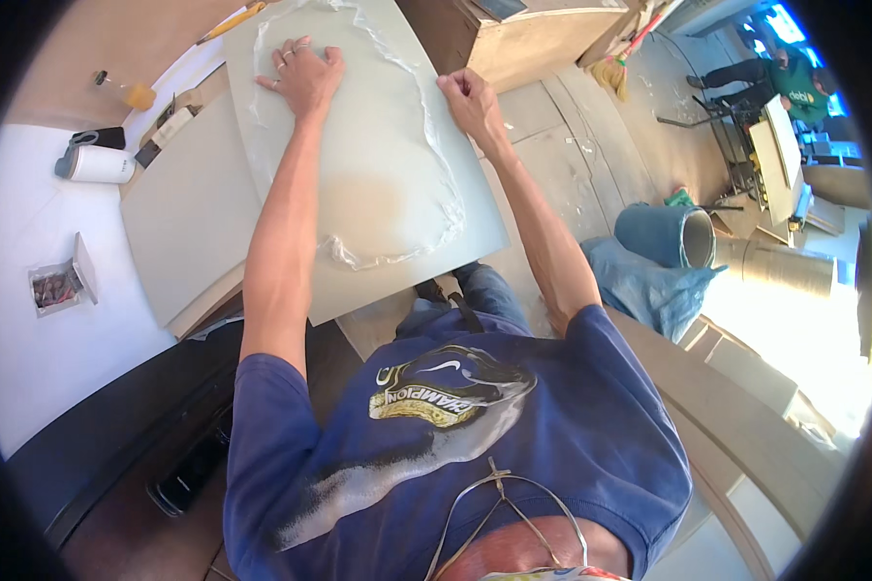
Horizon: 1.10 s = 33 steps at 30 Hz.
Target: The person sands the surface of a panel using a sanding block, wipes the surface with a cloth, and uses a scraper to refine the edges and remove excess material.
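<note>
A pale grey-green panel (358,145) stretches out in front of me, tilted a little. On its face runs a crinkled, translucent whitish outline (446,213) that looks like thin clear film. My left hand (305,77) lies on the panel's far part with its fingers spread, rings on some of them. At the panel's right edge my right hand (472,105) is closed, fingers curled together. Whatever it may pinch there is too small to make out.
At left are a white bottle (102,164), an amber-filled bottle (131,94) and a yellow-handled tool (231,23). A wooden box (533,39) stands beyond my right hand. Farther right are a broom (612,76), a blue roll (654,232) and a seated person (790,87).
</note>
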Tool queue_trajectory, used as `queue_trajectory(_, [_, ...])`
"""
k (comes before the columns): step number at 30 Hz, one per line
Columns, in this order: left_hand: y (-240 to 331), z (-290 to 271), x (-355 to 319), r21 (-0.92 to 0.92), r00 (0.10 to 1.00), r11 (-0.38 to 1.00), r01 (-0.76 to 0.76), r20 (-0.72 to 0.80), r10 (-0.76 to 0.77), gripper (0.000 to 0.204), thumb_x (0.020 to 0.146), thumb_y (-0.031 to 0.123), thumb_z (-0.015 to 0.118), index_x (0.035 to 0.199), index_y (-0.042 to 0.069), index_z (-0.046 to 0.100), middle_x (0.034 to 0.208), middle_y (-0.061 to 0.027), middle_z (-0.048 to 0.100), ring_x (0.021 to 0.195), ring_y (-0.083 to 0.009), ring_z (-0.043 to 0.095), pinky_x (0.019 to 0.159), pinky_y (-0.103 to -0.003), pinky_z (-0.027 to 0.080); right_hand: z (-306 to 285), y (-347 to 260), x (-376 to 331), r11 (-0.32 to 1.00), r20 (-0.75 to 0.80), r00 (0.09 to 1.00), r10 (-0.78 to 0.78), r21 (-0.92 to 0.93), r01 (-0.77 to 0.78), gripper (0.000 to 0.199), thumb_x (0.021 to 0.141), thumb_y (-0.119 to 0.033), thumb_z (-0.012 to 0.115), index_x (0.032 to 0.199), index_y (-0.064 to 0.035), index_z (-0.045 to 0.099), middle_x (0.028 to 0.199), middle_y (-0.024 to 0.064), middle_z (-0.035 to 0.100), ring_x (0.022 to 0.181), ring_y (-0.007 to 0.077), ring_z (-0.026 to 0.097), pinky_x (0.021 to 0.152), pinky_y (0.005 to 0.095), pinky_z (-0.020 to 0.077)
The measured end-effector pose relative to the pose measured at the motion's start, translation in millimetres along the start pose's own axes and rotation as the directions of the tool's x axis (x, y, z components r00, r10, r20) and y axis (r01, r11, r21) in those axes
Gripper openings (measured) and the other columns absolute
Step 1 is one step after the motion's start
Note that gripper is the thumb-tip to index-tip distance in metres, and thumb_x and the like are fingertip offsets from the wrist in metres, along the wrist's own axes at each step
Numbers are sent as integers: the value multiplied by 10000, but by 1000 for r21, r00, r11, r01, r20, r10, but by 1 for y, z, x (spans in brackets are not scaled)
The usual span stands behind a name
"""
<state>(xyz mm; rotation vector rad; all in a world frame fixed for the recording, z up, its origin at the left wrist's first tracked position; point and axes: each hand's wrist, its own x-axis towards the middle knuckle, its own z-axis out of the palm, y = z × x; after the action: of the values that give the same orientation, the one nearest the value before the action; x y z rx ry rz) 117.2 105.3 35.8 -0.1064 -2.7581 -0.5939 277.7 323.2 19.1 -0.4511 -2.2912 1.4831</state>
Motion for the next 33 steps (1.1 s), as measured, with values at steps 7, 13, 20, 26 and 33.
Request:
queue_trajectory(7, [-4,-4,0,-20,997,1000,15,-70,-16,536,898,352,575,1351,74,643,1516,-106,534,1510,-311,352,1215,-759,103,41,2,57,998,-11,998,-66,22,67,359,957,-357,698,983,1,687,769,110,662,728,220,632,710,372,523])
queue_trajectory(13, [-4,-7,4,-9,998,999,44,-49,-45,508,900,362,602,1322,83,648,1518,-99,535,1507,-302,355,1214,-760,103,65,0,95,998,-1,999,-37,44,37,341,980,-345,661,980,-5,688,835,174,708,776,320,687,749,423,538])
queue_trajectory(20, [1,-2,5,-18,998,999,42,-54,-43,506,911,392,614,1343,130,620,1522,-39,521,1509,-242,360,1219,-755,89,82,8,125,992,-79,993,-92,83,99,356,1034,-345,590,1096,-3,662,947,230,732,868,380,712,825,442,542])
queue_trajectory(26, [-18,-1,0,-19,996,999,31,-83,-32,523,895,379,621,1336,98,636,1517,-92,538,1517,-282,351,1217,-752,88,35,29,10,912,247,969,-31,404,-73,398,1107,-314,504,1311,7,622,933,100,705,805,171,619,774,329,514])
queue_trajectory(33, [27,-26,-3,132,978,982,133,141,-151,553,1007,317,615,1492,77,500,1588,-160,468,1514,-323,376,1269,-607,117,-89,120,-138,823,450,822,349,272,-499,438,1079,-110,460,1512,-73,517,1079,71,713,851,113,642,785,282,540])
